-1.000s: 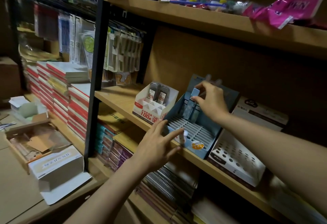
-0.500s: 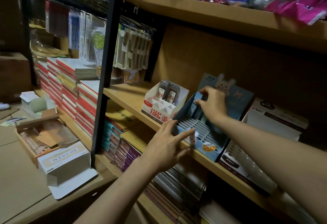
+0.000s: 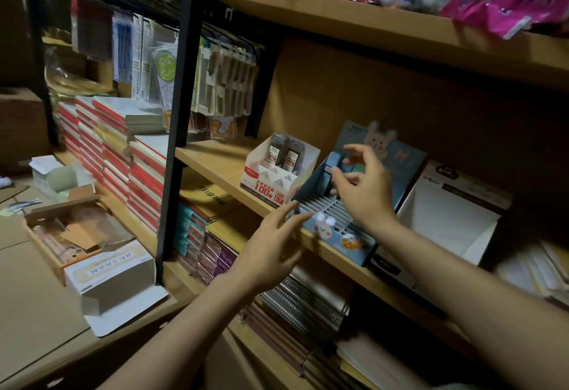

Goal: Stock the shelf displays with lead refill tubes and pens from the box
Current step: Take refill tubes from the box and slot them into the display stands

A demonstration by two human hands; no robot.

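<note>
A blue rabbit-printed display tray (image 3: 338, 237) sits on the wooden shelf (image 3: 215, 161), with blue lead tubes (image 3: 331, 166) standing in its back slots. My right hand (image 3: 363, 189) hovers just above the tray's ribbed floor, fingers loosely curled and holding nothing. My left hand (image 3: 274, 248) reaches toward the tray's front left corner with straight fingers; I cannot tell whether the fingertips touch it. To the left stands a white display box (image 3: 264, 183) holding two grey lead refill tubes (image 3: 284, 152).
An empty white display (image 3: 446, 226) stands right of the blue tray. On the cardboard surface at lower left are an open brown supply box (image 3: 70, 232) and an opened white carton (image 3: 110, 272). Stacked notebooks fill the lower shelves. A black upright post (image 3: 175, 131) divides the shelving.
My right hand set a blue tube into the tray's back row and has lifted off, empty. My left hand has slipped slightly back from the tray's front corner. The view has shifted.
</note>
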